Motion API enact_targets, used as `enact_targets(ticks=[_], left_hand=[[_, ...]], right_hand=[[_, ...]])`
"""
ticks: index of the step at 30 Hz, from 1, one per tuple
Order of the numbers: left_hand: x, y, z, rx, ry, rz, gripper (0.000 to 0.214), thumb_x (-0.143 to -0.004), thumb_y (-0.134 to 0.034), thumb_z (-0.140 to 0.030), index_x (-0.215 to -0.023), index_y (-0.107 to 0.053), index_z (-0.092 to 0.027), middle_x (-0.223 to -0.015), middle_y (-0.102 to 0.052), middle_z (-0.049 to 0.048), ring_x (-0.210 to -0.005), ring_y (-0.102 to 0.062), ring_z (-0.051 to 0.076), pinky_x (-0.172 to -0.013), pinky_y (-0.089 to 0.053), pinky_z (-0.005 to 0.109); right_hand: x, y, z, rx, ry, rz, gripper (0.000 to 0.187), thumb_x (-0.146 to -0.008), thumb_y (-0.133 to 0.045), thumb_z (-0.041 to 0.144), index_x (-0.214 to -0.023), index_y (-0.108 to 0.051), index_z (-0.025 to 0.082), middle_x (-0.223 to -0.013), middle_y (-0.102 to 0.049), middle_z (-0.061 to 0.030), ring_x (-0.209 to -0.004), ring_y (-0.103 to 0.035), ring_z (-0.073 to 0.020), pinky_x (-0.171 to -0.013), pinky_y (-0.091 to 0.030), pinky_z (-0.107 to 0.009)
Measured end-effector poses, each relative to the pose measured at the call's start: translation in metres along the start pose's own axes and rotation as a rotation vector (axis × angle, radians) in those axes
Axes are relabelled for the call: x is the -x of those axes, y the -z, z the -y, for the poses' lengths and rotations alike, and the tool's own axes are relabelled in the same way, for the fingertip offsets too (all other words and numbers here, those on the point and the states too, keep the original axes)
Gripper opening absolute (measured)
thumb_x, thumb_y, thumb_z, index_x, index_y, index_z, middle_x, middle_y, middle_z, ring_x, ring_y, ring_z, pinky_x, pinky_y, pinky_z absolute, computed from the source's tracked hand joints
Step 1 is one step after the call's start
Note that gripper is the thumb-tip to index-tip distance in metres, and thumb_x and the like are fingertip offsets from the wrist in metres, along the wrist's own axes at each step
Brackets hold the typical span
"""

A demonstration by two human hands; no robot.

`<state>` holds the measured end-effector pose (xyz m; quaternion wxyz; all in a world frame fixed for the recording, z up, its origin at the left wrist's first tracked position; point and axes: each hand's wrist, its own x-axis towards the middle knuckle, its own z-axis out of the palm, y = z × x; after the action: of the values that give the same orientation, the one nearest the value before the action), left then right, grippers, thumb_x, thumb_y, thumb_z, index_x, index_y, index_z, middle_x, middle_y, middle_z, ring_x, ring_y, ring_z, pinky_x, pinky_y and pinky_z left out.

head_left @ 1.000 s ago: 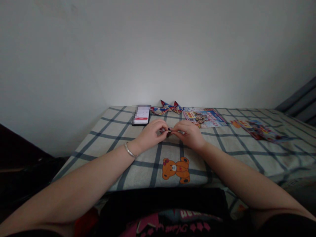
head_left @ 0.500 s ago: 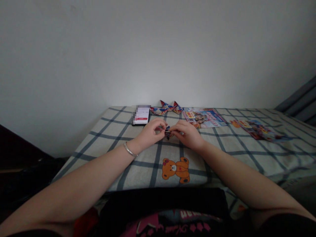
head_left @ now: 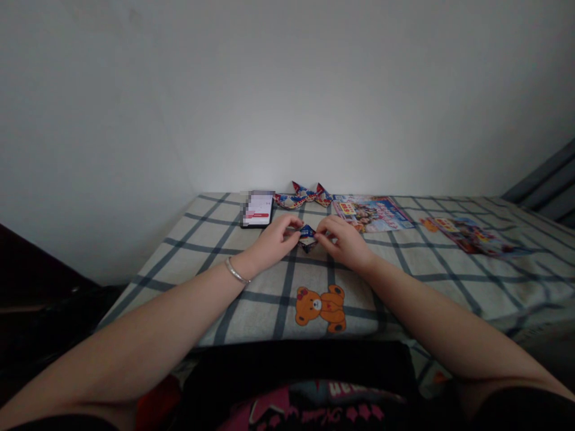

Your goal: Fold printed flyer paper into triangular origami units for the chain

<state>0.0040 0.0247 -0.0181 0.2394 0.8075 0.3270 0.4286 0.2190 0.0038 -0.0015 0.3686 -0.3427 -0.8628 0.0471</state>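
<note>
Between my fingertips, above the checked cloth, is a small diamond-shaped piece of folded printed paper (head_left: 308, 237), blue at the top and darker below. My left hand (head_left: 279, 237), with a silver bangle (head_left: 237, 271) at its wrist, pinches the left corner. The right corner is pinched between the thumb and fingers of my right hand (head_left: 342, 240). Just beyond my hands lies a pointed, folded paper construction (head_left: 305, 196) in red, blue and white print.
A phone (head_left: 258, 209) with a lit screen lies behind my left hand. Two colourful printed sheets (head_left: 375, 214) (head_left: 476, 236) are to the right. The checked cloth (head_left: 215, 224) has a printed teddy bear (head_left: 320, 308) near me. A white wall (head_left: 314, 90) rises behind.
The folded paper has gone from a narrow shape to a wider, flatter diamond showing its blue face. My right hand has shifted slightly to the right.
</note>
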Motion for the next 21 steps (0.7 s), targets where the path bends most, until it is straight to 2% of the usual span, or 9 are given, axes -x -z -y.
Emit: enact_targets(ticks=[5, 9, 12, 15, 21], left_hand=[[-0.001, 0.007, 0.0, -0.237, 0.054, 0.045, 0.021, -0.092, -0.048, -0.026, -0.108, -0.059, -0.016, -0.104, -0.068, 0.0081, -0.099, -0.064, 0.022, -0.091, -0.051, 0.04], [-0.003, 0.012, 0.002, -0.345, 0.037, 0.089, 0.025, -0.093, -0.05, -0.032, -0.105, -0.063, -0.015, -0.101, -0.07, 0.0085, -0.099, -0.064, 0.024, -0.089, -0.051, 0.042], [-0.003, 0.014, 0.005, -0.299, 0.05, 0.09, 0.024, -0.091, -0.052, -0.031, -0.105, -0.064, -0.016, -0.1, -0.071, 0.0078, -0.094, -0.066, 0.022, -0.085, -0.052, 0.038], [-0.003, 0.015, 0.008, -0.19, 0.124, 0.133, 0.026, -0.089, -0.053, -0.03, -0.109, -0.062, -0.016, -0.1, -0.071, 0.0071, -0.09, -0.068, 0.02, -0.081, -0.053, 0.034], [-0.003, 0.018, 0.013, -0.101, 0.156, 0.22, 0.027, -0.088, -0.053, -0.031, -0.11, -0.061, -0.017, -0.1, -0.072, 0.0054, -0.092, -0.068, 0.019, -0.082, -0.052, 0.03]], right_hand=[[0.002, -0.002, -0.004, 0.061, -0.104, 0.007, 0.006, -0.088, -0.052, 0.016, -0.089, -0.056, 0.021, -0.088, -0.06, -0.0043, -0.079, -0.058, -0.0166, -0.069, -0.047, -0.027], [0.003, 0.001, -0.008, 0.071, -0.131, 0.031, 0.018, -0.084, -0.051, 0.012, -0.099, -0.057, 0.02, -0.094, -0.063, -0.005, -0.079, -0.06, -0.0159, -0.069, -0.048, -0.027], [0.003, 0.006, -0.011, 0.066, -0.092, 0.101, 0.026, -0.083, -0.051, 0.01, -0.104, -0.059, 0.02, -0.099, -0.065, -0.0059, -0.085, -0.061, -0.0169, -0.071, -0.048, -0.027], [0.003, 0.011, -0.016, 0.048, -0.068, 0.147, 0.031, -0.081, -0.049, 0.007, -0.106, -0.061, 0.02, -0.104, -0.066, -0.0059, -0.091, -0.061, -0.0179, -0.077, -0.049, -0.029], [0.001, 0.013, -0.023, 0.029, 0.008, 0.107, 0.038, -0.073, -0.049, 0.0, -0.1, -0.066, 0.02, -0.103, -0.07, -0.0051, -0.103, -0.06, -0.0222, -0.095, -0.045, -0.039]])
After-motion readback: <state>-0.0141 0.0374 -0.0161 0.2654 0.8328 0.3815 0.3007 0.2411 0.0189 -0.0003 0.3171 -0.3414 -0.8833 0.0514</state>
